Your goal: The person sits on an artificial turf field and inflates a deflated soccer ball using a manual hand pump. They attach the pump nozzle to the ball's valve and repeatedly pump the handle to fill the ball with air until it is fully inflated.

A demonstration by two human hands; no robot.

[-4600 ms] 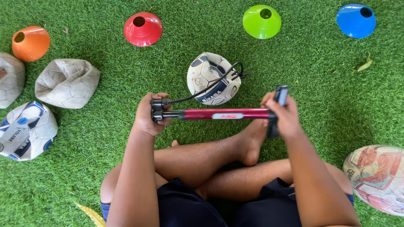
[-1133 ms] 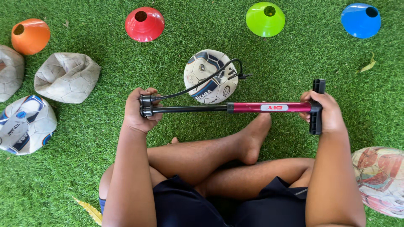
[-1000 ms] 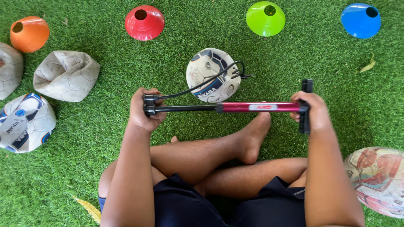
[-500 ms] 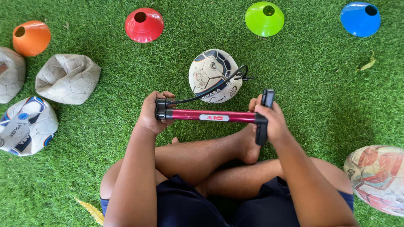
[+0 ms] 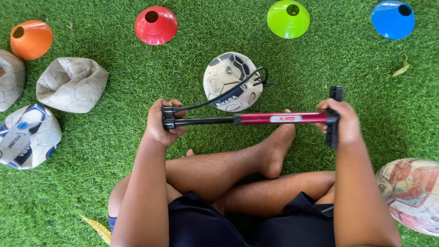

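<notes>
Fingers of the left hand [image 5: 163, 122] clench the hand pump [image 5: 256, 119] base, the right hand [image 5: 344, 122] grips its extended handle; the football [image 5: 233, 81] looks round, three others lie deflated.

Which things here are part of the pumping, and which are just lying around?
In use: red hand pump, left hand, right hand, black hose, round white football.
Lying about: flattened grey ball, four plastic cones, including the red cone.
</notes>
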